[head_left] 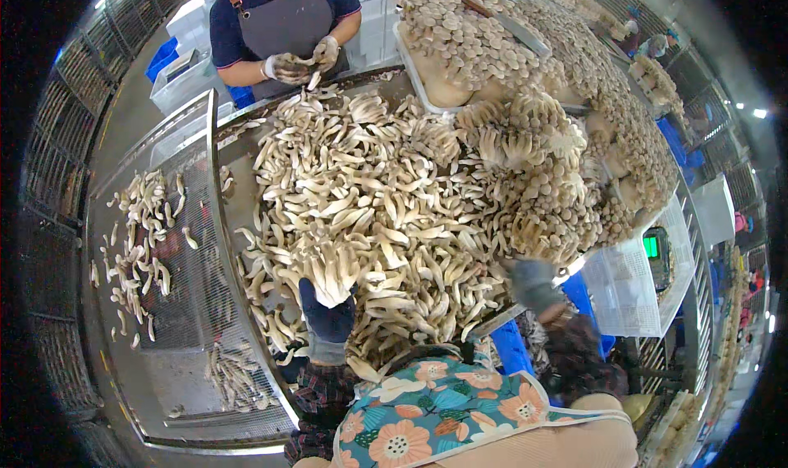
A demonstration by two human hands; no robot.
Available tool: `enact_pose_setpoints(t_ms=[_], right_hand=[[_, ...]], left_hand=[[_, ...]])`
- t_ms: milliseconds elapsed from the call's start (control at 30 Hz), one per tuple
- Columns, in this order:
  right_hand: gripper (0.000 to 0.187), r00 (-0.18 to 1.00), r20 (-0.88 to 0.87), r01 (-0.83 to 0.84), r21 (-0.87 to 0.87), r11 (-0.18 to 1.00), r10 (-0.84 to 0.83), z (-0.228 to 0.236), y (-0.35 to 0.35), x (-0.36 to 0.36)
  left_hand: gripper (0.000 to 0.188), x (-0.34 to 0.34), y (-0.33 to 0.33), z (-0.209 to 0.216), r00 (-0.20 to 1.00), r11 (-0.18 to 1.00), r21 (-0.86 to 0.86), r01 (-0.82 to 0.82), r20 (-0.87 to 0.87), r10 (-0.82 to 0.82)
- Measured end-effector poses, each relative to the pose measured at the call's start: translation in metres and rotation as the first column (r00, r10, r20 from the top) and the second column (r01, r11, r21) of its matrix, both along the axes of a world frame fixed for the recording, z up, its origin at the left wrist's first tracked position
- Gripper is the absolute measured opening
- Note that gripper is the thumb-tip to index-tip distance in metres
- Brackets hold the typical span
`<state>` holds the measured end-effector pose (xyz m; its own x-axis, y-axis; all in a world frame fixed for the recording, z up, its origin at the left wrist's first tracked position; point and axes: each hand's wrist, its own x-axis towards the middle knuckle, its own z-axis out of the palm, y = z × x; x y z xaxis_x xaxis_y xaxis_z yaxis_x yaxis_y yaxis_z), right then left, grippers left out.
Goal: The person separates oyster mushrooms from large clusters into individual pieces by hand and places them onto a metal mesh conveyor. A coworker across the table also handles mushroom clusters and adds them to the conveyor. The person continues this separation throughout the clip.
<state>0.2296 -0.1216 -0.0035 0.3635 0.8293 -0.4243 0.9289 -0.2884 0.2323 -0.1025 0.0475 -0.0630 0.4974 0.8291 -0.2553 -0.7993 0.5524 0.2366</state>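
Observation:
My left hand [328, 314], in a dark blue and grey glove, grips a pale mushroom cluster [331, 267] by its base at the near left of the heap. Around it spreads a thick layer of loose long-stemmed mushrooms [369, 197] on a metal table. My right hand [535, 286], in a grey glove, hangs by the table's near right edge, beside the brown-capped mushroom clumps [550, 214]. Motion smears its fingers, so I cannot see whether they hold anything.
A mesh tray [189, 304] with scattered mushrooms stands left. Across the table a co-worker's gloved hands [304, 64] handle a mushroom. A knife [517, 31] lies on piled mushrooms at the far right. White crates [620, 283], a green-lit display [652, 246] and a blue bin [510, 355] stand right.

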Motion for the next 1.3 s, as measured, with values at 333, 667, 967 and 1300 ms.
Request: enact_pose_setpoints(t_ms=[333, 667, 967, 1300], right_hand=[[0.056, 0.577, -0.817, 0.501, 0.325, 0.802, -0.029, 0.004, 0.054, -0.071], [0.065, -0.138, -0.916, 0.726, 0.165, 0.667, 0.377, -0.011, 0.122, -0.153], [0.047, 0.355, -0.751, 0.745, 0.587, 0.317, 0.556, -0.004, 0.083, -0.185], [0.05, 0.488, -0.723, 0.577, 0.688, 0.44, 0.489, 0.04, 0.092, -0.154]], left_hand=[[0.05, 0.005, -0.01, -0.014, 0.99, 0.986, -0.124, 0.113, -0.07, -0.122], [0.023, 0.021, -0.017, -0.012, 0.945, 0.973, 0.1, 0.206, -0.277, -0.172], [0.035, 0.04, -0.003, 0.0, 0.989, 0.995, -0.079, 0.063, 0.137, -0.052], [0.031, 0.029, -0.018, -0.031, 0.954, 0.998, 0.056, 0.02, -0.3, -0.003]])
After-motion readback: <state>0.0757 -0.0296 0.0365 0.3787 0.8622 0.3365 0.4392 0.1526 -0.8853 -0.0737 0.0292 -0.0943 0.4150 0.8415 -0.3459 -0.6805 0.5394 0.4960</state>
